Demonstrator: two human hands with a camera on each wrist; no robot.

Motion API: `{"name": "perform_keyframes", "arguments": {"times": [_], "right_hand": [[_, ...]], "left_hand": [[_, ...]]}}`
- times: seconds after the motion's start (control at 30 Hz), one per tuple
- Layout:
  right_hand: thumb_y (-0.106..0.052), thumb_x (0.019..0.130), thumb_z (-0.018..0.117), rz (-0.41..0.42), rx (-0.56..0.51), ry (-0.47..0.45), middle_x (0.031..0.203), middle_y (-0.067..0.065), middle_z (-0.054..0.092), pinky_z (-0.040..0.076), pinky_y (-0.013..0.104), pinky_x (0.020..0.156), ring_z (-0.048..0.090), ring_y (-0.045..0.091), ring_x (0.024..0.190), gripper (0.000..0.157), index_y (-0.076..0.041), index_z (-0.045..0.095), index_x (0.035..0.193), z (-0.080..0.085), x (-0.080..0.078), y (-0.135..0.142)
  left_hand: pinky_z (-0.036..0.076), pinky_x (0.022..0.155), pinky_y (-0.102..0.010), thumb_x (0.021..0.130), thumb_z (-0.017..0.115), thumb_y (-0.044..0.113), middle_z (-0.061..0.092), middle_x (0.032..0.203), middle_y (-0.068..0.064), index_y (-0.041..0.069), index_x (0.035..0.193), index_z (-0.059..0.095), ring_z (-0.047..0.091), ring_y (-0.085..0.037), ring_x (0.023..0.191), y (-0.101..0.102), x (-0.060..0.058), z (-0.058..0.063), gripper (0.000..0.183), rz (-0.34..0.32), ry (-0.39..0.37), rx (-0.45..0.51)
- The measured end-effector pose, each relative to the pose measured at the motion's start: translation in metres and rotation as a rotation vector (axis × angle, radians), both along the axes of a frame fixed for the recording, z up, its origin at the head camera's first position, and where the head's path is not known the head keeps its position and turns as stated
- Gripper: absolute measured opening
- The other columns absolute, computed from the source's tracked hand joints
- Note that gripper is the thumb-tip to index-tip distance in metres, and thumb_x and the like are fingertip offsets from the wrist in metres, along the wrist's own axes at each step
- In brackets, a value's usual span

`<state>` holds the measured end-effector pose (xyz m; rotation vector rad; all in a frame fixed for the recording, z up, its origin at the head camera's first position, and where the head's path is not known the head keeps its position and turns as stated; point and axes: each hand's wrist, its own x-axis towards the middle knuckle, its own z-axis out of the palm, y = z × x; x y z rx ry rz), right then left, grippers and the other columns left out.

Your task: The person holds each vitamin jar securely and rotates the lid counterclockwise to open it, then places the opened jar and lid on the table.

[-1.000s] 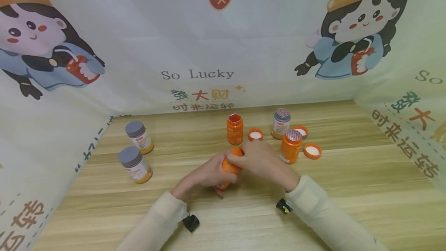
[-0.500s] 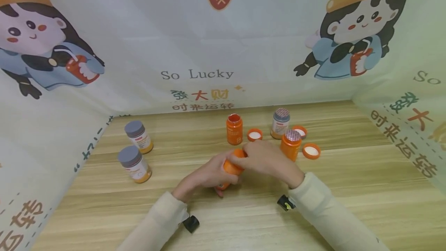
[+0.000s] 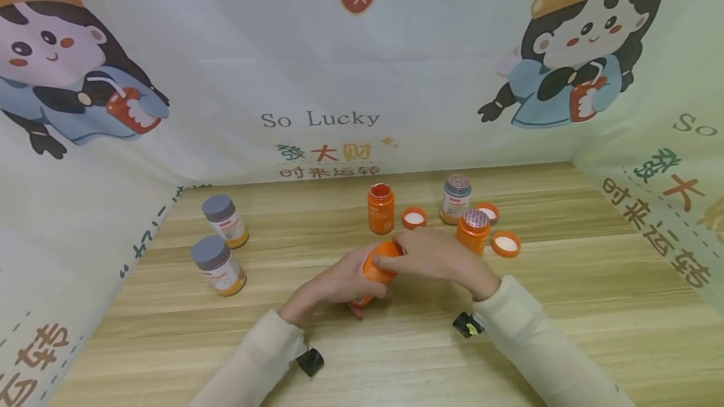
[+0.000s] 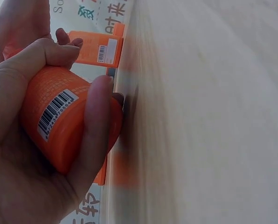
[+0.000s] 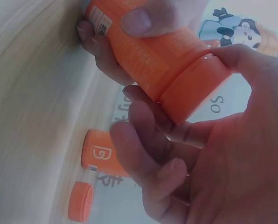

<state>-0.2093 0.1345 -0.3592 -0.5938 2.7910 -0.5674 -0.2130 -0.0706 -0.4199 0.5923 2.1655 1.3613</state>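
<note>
Orange bottle at centre, cap tilted toward one o'clock: left hand grips the body, right hand pinches the cap. I would brace the body, turning the cap squarely, clear of the uncapped bottle at twelve.

Left hand grips an orange bottle, fingers and thumb curled round it; its barcode faces the camera. Right hand at upper left, partly cropped. Second orange bottle beyond. Wood-grain tabletop fills the right side; printed backdrop behind.
</note>
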Motion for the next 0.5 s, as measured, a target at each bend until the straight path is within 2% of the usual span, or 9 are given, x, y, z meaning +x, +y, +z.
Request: {"name": "perform_keyframes", "arguments": {"times": [0.2,0.4,0.5], "right_hand": [[-0.065,0.091,0.055,0.025,-0.011,-0.026,0.075,-0.004,0.054,0.037,0.027,0.056,0.053,0.016,0.066,0.045,-0.021,0.062,0.1,-0.0003,-0.0019,0.0025],[-0.069,0.093,0.054,0.044,-0.023,-0.022,0.071,-0.006,0.048,0.03,0.027,0.054,0.048,0.014,0.062,0.048,-0.021,0.061,0.096,-0.0005,-0.0047,0.0046],[-0.067,0.093,0.054,0.054,-0.019,-0.023,0.073,-0.005,0.05,0.032,0.027,0.055,0.05,0.015,0.063,0.046,-0.022,0.062,0.098,-0.0006,-0.0049,0.0047]], "left_hand": [[0.061,0.048,-0.043,0.081,0.077,0.014,0.06,0.105,-0.008,0.023,0.137,0.054,0.062,-0.022,0.078,-0.0004,-0.0003,0.0009,0.06,-0.003,0.011,0.003],[0.061,0.047,-0.042,0.081,0.077,0.016,0.06,0.105,-0.008,0.023,0.137,0.054,0.063,-0.022,0.079,-0.0006,-0.0002,0.0014,0.06,0.005,0.011,0.0],[0.061,0.047,-0.042,0.081,0.077,0.016,0.06,0.105,-0.008,0.023,0.136,0.054,0.063,-0.022,0.079,-0.0011,-0.0006,0.0008,0.06,0.003,0.014,0.003]]}}
